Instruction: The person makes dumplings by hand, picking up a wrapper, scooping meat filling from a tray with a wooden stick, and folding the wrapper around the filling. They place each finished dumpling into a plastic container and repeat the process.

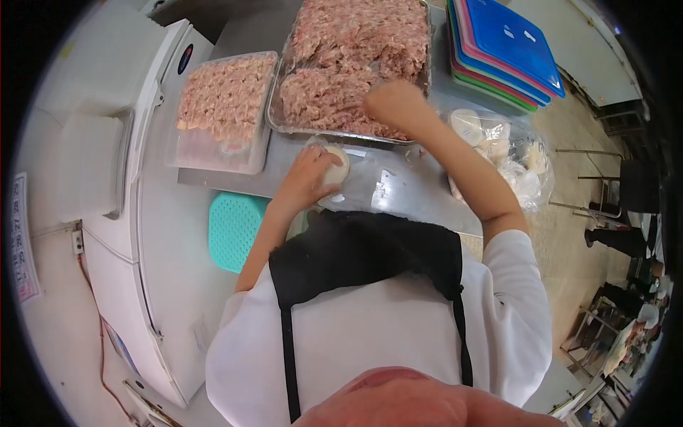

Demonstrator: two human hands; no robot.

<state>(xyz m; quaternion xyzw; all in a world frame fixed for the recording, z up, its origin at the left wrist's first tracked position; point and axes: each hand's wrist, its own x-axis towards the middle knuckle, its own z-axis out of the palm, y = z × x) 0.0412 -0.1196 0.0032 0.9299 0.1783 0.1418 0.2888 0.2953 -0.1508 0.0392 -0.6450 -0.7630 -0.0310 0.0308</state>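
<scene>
My left hand (311, 175) curls its fingers and thumb around a round, pale stack of what look like dough wrappers (337, 165) near the front edge of the metal table. Clear plastic (363, 178) lies beside it on the table. My right hand (395, 108) is closed over the front right part of a large tray of minced meat (320, 96); its fingertips are hidden, and I cannot tell what they hold. To the left, a clear plastic box (245, 160) holds rows of small meat-filled pieces (226, 96).
Stacked colourful lids (509, 43) stand at the back right. In front of them sits a clear bag of round white pieces (498, 142). A turquoise perforated stool (238, 231) is below the table's left edge, near a white freezer (142, 213). Far right are chairs and people (633, 313).
</scene>
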